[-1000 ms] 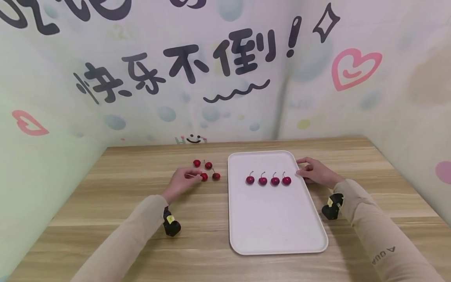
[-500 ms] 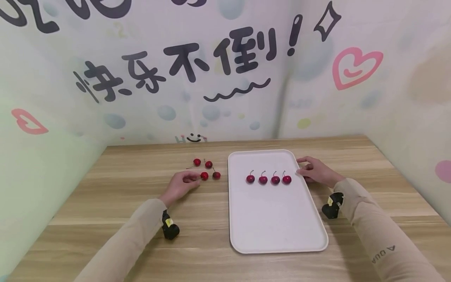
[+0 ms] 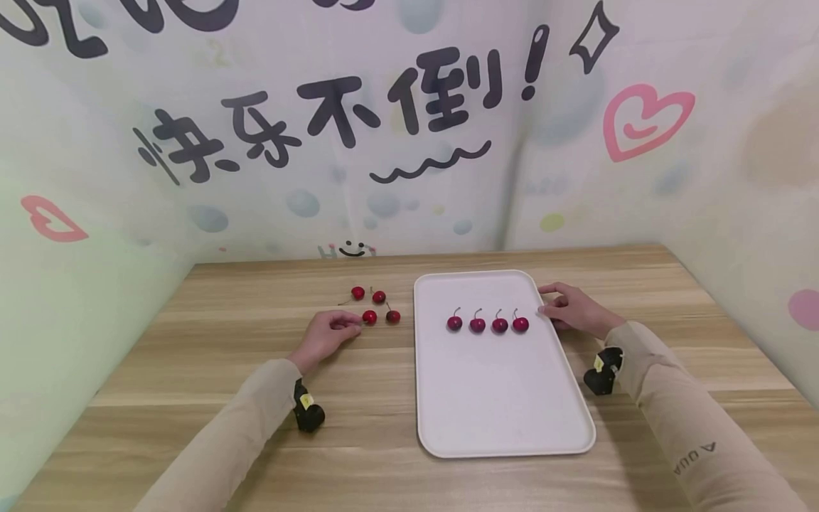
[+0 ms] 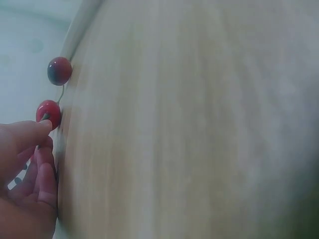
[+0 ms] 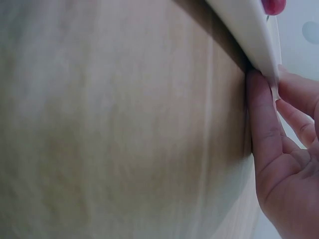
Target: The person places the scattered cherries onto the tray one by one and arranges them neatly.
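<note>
My left hand pinches the stem of a red cherry on the wooden table, left of the tray. In the left wrist view, thumb and fingertips meet at the stem of this cherry, with a darker cherry beyond it. My right hand holds the right rim of the white tray; in the right wrist view, fingers lie on both sides of the rim. Several cherries stand in a row on the tray, stems pointing up.
Close to the left hand lie more loose cherries, one to the right and others farther back. A printed cloth backdrop rises behind the table. Each wrist wears a small black camera.
My left hand has drawn slightly back toward me and left, its fingers now at the cherry's stem. The cherry has shifted barely left. The right hand and tray have stayed in place.
</note>
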A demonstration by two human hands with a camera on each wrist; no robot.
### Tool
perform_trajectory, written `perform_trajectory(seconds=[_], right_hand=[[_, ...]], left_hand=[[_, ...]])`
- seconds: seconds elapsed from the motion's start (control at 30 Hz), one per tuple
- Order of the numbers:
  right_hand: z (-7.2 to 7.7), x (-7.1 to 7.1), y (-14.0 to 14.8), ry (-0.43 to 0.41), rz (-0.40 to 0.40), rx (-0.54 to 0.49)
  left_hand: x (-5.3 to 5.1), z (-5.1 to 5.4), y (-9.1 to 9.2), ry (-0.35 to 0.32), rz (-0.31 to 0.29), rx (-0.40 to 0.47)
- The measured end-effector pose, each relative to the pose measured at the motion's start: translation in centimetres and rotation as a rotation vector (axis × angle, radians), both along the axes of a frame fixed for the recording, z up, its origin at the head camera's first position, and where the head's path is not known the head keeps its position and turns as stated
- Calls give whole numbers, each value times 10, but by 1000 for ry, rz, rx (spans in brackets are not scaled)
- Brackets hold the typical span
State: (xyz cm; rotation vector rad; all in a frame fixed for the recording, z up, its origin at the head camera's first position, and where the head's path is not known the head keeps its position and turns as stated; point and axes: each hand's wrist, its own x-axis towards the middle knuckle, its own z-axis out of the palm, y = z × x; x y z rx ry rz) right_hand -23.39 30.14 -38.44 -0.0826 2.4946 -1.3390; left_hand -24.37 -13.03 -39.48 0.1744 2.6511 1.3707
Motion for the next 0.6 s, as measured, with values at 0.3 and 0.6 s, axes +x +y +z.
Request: perform_trajectory(seconds=[0.3,0.6], right_hand=[[1,-1,-1,-13,-3,14],[1,0,0,-20,-7,34]], left_hand=[[-2,3,-2,-24,23,22],[-6,15,2,-41,20,45]])
